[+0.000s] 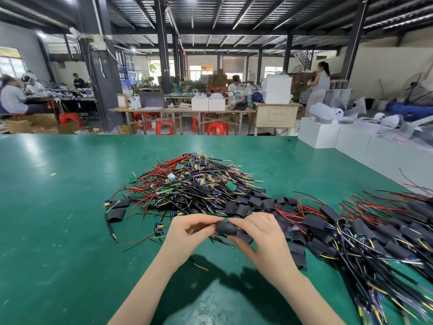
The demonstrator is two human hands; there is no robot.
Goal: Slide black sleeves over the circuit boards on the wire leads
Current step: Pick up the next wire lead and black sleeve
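From the head camera I look down at a green work table [58, 207] in a workshop, both of my bare forearms reaching in from the bottom edge. My left hand [187, 233] and right hand [260, 235] meet just above the table's middle, and between them sits one black sleeve [226, 228], a short dark tube held level. My left fingers [199, 220] pinch in toward the sleeve's left end, curled with thumb beneath; I cannot tell whether they grip the sleeve itself or the leads entering it. My right fingers are curled round the sleeve's right end, index on top and thumb below. Whatever board is inside is hidden from me.

Just beyond my hands lies a heap of unsleeved wire leads [187, 184], red, black, yellow and purple strands tangled with small green circuit boards [230, 185]. Loose empty sleeves [243, 207] are scattered along the heap's near right edge, touching it. To my right spreads a pile of finished leads [365, 233], each with a sleeve over its end. Two stray sleeves [117, 209] rest left of the heap.

Beyond the table's far edge, seated workers [235, 84] occupy wooden benches, red stools [218, 129] beneath them, and white boxes [318, 134] stand at right.
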